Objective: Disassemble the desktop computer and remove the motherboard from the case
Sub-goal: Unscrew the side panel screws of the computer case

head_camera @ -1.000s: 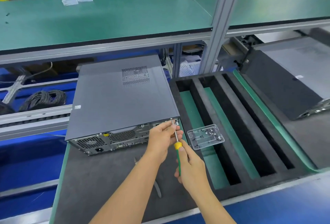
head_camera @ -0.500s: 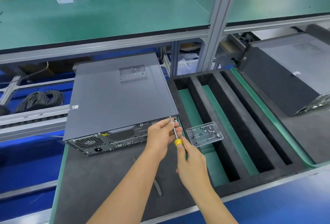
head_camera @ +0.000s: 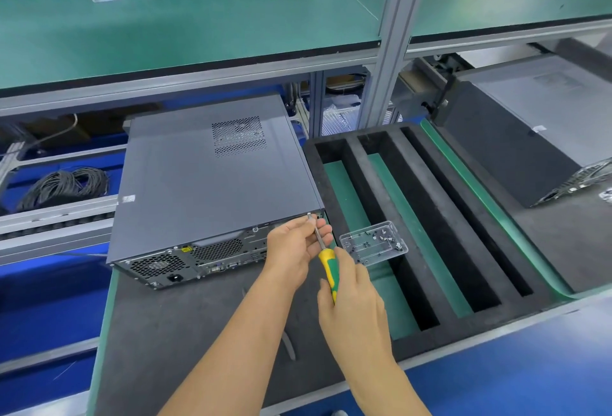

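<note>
counter: dark grey matte pad with a green edge strip, blue surface below and to the sides; near edge cut off by the frame.
upper shelf: flat green mat, black edging, grey aluminium frame and post.
computer case: on the counter's left half, lying flat, lid closed. Smooth grey sheet-metal box, rectangular patch of perforated vent holes on top. Rear panel faces the camera: round-hole fan grille, black power socket, row of ports too small to read. Motherboard hidden inside.
second case: right side, same grey metal, well apart, cut off by the frame edge.
foam tray: black, coarse-textured, just right of the computer case. Long parallel slots, green showing through two of them.
cable coil: black loops at far left on a lower level, partly behind a rail.
left hand: at the rear top-right corner of the case, fingers curled, thumb and fingertips pinching around the screwdriver shaft near the tip. Screw itself hard to make out.
right hand: wrapped around the screwdriver handle, lower handle hidden in the palm.
screw box: clear plastic, shallow, rectangular, resting on the foam tray beside the hands. Small dark screws inside, count unclear.
screwdriver: yellow-and-green handle, thin steel shaft angled up-left to the case corner.
</note>
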Demonstrator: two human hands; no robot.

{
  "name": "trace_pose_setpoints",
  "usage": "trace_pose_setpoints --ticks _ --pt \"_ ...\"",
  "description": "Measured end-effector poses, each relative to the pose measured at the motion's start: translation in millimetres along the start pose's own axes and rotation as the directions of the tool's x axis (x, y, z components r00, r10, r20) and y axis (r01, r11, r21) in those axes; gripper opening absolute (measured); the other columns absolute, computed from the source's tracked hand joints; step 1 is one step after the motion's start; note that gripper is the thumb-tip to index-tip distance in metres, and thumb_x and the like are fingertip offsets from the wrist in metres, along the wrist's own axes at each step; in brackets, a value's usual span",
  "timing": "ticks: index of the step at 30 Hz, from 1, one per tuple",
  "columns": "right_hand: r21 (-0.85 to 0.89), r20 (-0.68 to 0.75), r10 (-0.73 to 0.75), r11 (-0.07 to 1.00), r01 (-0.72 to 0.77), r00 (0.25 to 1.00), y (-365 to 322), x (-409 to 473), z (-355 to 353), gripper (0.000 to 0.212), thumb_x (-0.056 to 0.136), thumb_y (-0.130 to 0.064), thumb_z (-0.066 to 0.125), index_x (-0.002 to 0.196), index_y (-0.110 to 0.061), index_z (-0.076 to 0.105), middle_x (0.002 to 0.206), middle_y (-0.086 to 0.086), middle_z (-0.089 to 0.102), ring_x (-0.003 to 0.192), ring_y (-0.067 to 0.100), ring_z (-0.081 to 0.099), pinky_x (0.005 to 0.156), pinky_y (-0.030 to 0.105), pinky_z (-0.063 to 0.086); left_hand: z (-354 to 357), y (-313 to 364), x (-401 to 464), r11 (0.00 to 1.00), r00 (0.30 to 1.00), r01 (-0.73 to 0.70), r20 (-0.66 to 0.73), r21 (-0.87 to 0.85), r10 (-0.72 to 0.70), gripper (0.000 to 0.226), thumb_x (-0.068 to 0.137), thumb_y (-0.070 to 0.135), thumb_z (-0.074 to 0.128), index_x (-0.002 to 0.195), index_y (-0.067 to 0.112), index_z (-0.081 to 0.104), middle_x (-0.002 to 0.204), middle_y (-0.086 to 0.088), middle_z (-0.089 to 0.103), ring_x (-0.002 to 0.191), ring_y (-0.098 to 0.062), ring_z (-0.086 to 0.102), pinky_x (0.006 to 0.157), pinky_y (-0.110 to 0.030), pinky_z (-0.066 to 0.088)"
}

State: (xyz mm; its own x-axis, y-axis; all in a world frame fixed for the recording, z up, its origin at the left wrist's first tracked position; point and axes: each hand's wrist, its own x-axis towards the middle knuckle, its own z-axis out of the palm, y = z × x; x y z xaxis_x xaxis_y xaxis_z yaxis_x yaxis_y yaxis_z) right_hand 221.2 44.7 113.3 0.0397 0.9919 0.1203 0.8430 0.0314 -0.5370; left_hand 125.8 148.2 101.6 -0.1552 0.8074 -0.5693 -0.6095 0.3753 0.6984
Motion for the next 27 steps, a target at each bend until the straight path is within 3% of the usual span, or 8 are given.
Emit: trace_pose_setpoints --ticks 6,9,12,15,17,18,22,27 --pt "-0.003 -0.054 0.006 1.000 -0.007 0.999 3.0 0.3 12.5 0.041 0.094 -0.027 0.060 0.133 -0.016 0.053 0.088 0.001 0.062 0.067 0.017 0.061 0.055 0.028 0.048 0.5 0.1 3.3 1.000 1.000 0.010 -0.011 0.025 -0.009 0.011 0.091 -0.002 0.061 0.100 -0.008 0.065 0.080 -0.017 0.074 0.072 -0.026 0.074 0.056 -0.029 0.058" --pt "0.240 -0.005 0.128 0.963 -0.123 0.992 4.2 3.6 17.1 0.040 0.097 -0.033 0.054 0.135 -0.023 0.052 0.092 -0.005 0.065 0.080 0.012 0.062 0.070 0.031 0.054 -0.3 -0.6 6.0 0.999 1.000 0.000 -0.011 0.044 0.001 0.011 0.092 -0.001 0.061 0.100 -0.007 0.065 0.082 -0.017 0.074 0.075 -0.027 0.074 0.058 -0.029 0.058" --pt "0.470 0.142 0.242 0.837 -0.281 0.960 8.3 8.8 20.1 0.028 0.096 -0.038 0.052 0.123 -0.038 0.060 0.076 -0.012 0.060 0.066 0.008 0.055 0.060 0.023 0.046 0.3 -0.5 8.9 0.999 1.000 -0.010 -0.015 0.044 0.011 0.010 0.091 0.000 0.062 0.099 -0.006 0.065 0.082 -0.016 0.074 0.073 -0.026 0.074 0.058 -0.028 0.058" --pt "0.784 0.430 0.319 0.332 -0.525 0.845 9.3 16.1 14.2 0.016 0.096 -0.029 0.056 0.099 -0.031 0.072 0.067 0.000 0.049 0.050 0.012 0.035 0.043 0.025 0.030 2.9 -0.7 11.5 0.999 1.000 -0.022 -0.019 0.042 0.023 0.007 0.090 -0.001 0.064 0.095 -0.006 0.065 0.076 -0.014 0.074 0.069 -0.024 0.073 0.057 -0.028 0.058" --pt "0.786 0.600 0.267 -0.026 -0.617 0.754 13.8 20.8 9.4 0.017 0.096 -0.025 0.059 0.102 -0.014 0.069 0.071 0.005 0.048 0.048 0.010 0.029 0.037 0.020 0.023 4.5 -1.1 12.3 0.998 0.999 -0.038 -0.028 0.049 0.039 0.005 0.089 -0.001 0.065 0.093 -0.005 0.065 0.074 -0.013 0.073 0.068 -0.024 0.073 0.057 -0.028 0.057" --pt "0.762 0.642 0.232 -0.096 -0.640 0.730 16.4 22.0 7.9 0.020 0.095 -0.026 0.059 0.105 -0.009 0.066 0.072 0.005 0.049 0.048 0.009 0.029 0.036 0.019 0.022 4.7 -1.5 13.1 0.997 0.998 -0.048 -0.035 0.057 0.050 0.006 0.088 -0.001 0.066 0.092 -0.005 0.065 0.074 -0.013 0.073 0.068 -0.025 0.073 0.057 -0.028 0.058" --pt "0.734 0.654 0.230 0.042 -0.678 0.721 18.7 24.2 4.5 0.030 0.095 -0.037 0.058 0.107 -0.010 0.065 0.071 0.005 0.054 0.049 0.010 0.034 0.038 0.020 0.025 4.6 -2.4 13.4 0.994 0.996 -0.067 -0.045 0.083 0.071 0.007 0.088 -0.001 0.068 0.094 -0.004 0.066 0.076 -0.014 0.074 0.072 -0.027 0.073 0.058 -0.029 0.058" --pt "0.668 0.430 0.281 0.541 -0.512 0.858 18.5 21.7 7.7 0.021 0.091 -0.049 0.055 0.084 -0.033 0.065 0.067 0.002 0.066 0.051 0.011 0.051 0.049 0.027 0.040 7.4 -1.1 11.8 0.995 0.995 -0.063 -0.067 0.076 0.068 0.005 0.089 -0.001 0.066 0.092 -0.005 0.065 0.073 -0.014 0.073 0.071 -0.027 0.073 0.057 -0.029 0.058"
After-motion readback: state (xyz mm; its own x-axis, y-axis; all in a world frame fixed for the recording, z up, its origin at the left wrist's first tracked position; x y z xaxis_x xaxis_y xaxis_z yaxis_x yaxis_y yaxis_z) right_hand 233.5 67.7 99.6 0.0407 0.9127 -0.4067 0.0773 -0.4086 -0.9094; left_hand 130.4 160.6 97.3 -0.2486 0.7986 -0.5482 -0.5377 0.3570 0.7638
